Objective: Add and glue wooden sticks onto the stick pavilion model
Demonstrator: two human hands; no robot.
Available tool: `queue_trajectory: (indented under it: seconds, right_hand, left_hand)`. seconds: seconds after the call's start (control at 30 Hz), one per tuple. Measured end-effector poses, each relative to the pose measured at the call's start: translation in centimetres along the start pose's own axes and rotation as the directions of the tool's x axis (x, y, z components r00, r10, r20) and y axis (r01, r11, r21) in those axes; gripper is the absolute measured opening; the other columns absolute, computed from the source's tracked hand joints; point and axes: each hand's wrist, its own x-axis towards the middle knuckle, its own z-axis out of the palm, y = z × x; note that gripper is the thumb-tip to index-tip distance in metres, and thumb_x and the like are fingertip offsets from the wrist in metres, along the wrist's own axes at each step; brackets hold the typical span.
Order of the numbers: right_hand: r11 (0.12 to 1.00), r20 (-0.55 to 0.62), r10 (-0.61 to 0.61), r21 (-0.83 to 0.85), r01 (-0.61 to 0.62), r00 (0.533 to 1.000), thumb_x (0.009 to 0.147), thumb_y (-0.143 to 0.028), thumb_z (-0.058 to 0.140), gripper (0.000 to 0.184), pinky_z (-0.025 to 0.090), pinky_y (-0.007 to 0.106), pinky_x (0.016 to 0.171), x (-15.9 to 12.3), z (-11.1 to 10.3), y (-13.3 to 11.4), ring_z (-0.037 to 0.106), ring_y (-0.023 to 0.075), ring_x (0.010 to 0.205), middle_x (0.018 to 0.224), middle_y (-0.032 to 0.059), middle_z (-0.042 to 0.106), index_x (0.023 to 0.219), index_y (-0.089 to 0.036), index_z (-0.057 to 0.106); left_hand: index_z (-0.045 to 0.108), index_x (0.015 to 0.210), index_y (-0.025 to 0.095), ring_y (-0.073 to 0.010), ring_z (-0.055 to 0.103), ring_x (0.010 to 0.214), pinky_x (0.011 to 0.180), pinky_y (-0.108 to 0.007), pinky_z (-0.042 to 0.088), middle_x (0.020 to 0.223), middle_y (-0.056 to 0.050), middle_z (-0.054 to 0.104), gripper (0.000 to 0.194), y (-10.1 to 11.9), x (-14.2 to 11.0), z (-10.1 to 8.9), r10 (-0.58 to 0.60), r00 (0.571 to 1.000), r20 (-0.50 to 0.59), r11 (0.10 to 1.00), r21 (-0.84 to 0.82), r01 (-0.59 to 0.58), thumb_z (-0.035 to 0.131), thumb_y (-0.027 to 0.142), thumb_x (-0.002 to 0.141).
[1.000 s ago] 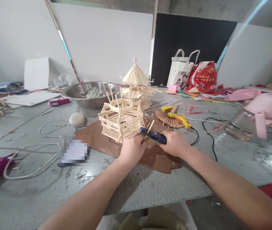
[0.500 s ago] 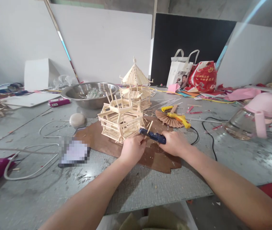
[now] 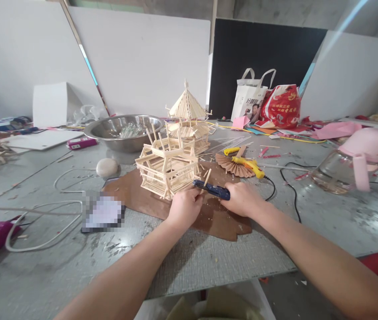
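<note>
In the head view, my left hand (image 3: 185,205) is closed, its fingers curled by the near right corner of a stick-built pavilion frame (image 3: 167,171). A short thin wooden stick (image 3: 208,176) slants up just beyond those fingers; its lower end is hidden where they pinch. My right hand (image 3: 240,198) grips one end of a dark blue tool (image 3: 216,190), seemingly a utility knife. The tool's other end reaches across to the left fingertips and meets the stick. Under both hands lies a brown mat (image 3: 222,224). Behind the frame stands a roofed stick pavilion (image 3: 189,106).
A yellow glue gun (image 3: 252,166) and a brown folded fan (image 3: 233,165) lie right of the frame. Further right stands a pink-lidded jug (image 3: 333,171). A steel bowl (image 3: 122,140), white round object (image 3: 107,168) and looped cable (image 3: 42,246) are on the left.
Almost nothing differs; both hands, the tool and the stick keep nearly the same places, with only a very slight shift of the view.
</note>
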Motion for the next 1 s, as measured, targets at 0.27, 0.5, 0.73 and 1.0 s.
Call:
queue_trajectory:
  seconds: [0.27,0.5,0.73,1.0]
  right_hand:
    - [1.000,0.049,0.010,0.000,-0.010,0.999,0.068,-0.043,0.046,0.029,0.040,0.028,0.055,0.0,-0.4,0.0,0.061,0.0240,0.070,0.075,0.0094,0.064,0.081,-0.019,0.057]
    - [1.000,0.081,0.023,-0.012,-0.022,0.996,0.068,-0.043,0.047,0.030,0.041,0.028,0.057,0.0,-0.7,-0.3,0.061,0.0242,0.072,0.077,0.0103,0.064,0.084,-0.019,0.057]
    - [0.999,0.021,-0.048,0.001,0.048,0.999,0.069,-0.039,0.048,0.027,0.038,0.026,0.057,0.1,-0.2,0.1,0.060,0.0221,0.074,0.081,0.0083,0.064,0.084,-0.018,0.055]
    - [0.998,-0.077,-0.025,0.049,0.028,0.997,0.068,-0.040,0.047,0.025,0.034,0.025,0.053,0.1,0.3,0.8,0.060,0.0209,0.071,0.078,0.0054,0.064,0.083,-0.020,0.054]
  left_hand:
    - [0.059,0.057,0.016,-0.0137,0.053,0.058,0.056,-0.022,0.036,0.057,-0.002,0.057,0.020,-0.2,0.0,0.1,-0.024,0.999,0.030,0.998,-0.051,0.026,0.045,0.019,0.070]
    - [0.059,0.056,0.016,-0.0148,0.053,0.061,0.057,-0.022,0.036,0.059,-0.003,0.058,0.019,-0.3,0.1,0.3,-0.029,0.999,0.025,0.998,-0.050,0.031,0.046,0.018,0.069]
    - [0.061,0.059,0.016,-0.0143,0.053,0.060,0.056,-0.021,0.036,0.058,-0.003,0.059,0.017,-0.5,0.1,0.5,-0.036,0.999,0.017,0.996,-0.084,0.037,0.048,0.017,0.069]
    - [0.060,0.061,0.016,-0.0100,0.046,0.054,0.054,-0.019,0.033,0.053,0.001,0.053,0.021,-0.4,0.2,0.0,-0.027,0.999,-0.017,0.978,-0.207,0.023,0.048,0.028,0.074]
